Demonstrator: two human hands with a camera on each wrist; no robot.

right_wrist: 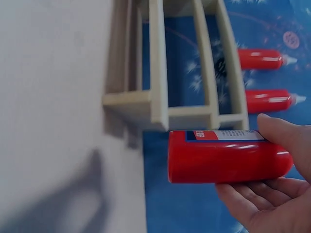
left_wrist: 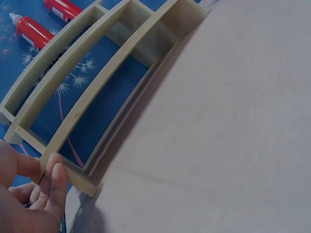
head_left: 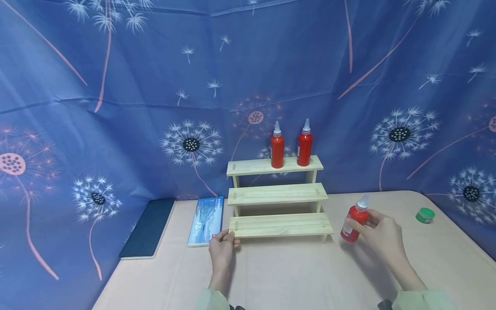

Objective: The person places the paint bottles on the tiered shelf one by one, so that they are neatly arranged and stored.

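My right hand (head_left: 381, 234) grips a red squeeze bottle (head_left: 353, 224) with a clear pointed nozzle, held above the table to the right of a wooden three-tier shelf (head_left: 277, 193). In the right wrist view the thumb lies on one side of the bottle (right_wrist: 228, 158) and the fingers on the other. My left hand (head_left: 222, 252) pinches the left end of the shelf's lowest step; in the left wrist view, thumb and fingers close on that corner. On the top step stand two similar red bottles, one (head_left: 277, 148) near the middle and another (head_left: 304, 144) to its right.
Left of the shelf lie a blue-and-white packet (head_left: 206, 220) and a dark flat book-like item (head_left: 149, 228). A small green-lidded jar (head_left: 425, 215) sits at the far right of the table (head_left: 290, 275). Behind everything hangs a blue dandelion-patterned cloth (head_left: 248, 64).
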